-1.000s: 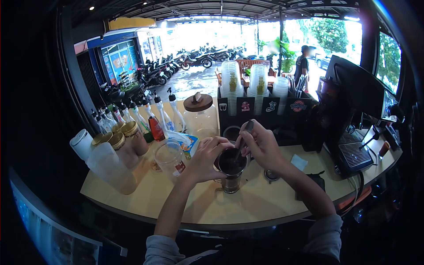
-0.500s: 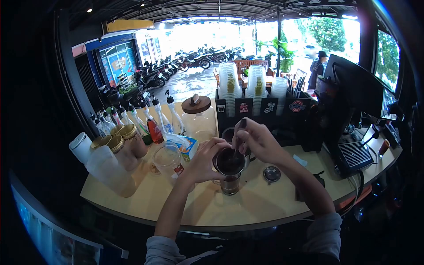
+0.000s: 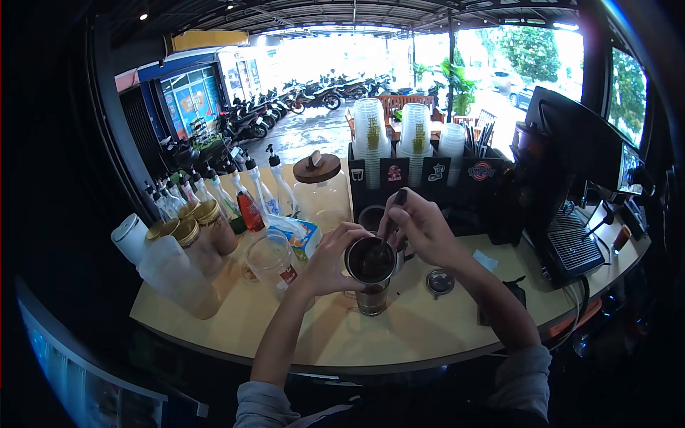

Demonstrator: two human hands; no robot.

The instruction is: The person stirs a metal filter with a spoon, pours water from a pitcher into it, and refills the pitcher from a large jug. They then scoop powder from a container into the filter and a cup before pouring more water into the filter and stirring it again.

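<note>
Fingers of the left hand point(image 3: 330, 262) were wrapped round a dark-filled cup point(image 3: 370, 261), held over a glass point(image 3: 372, 302) on the worktop point(image 3: 435, 332) — a slim utensil point(image 3: 388, 230), its lower end inside the cup, was pinched by the right hand point(image 3: 424, 230).

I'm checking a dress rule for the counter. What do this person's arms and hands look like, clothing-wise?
The left sleeve and right sleeve are greyish and creased, ending around the elbows, so both forearms are bare. The left hand and right hand are ungloved, with no watch showing at either wrist.
</note>
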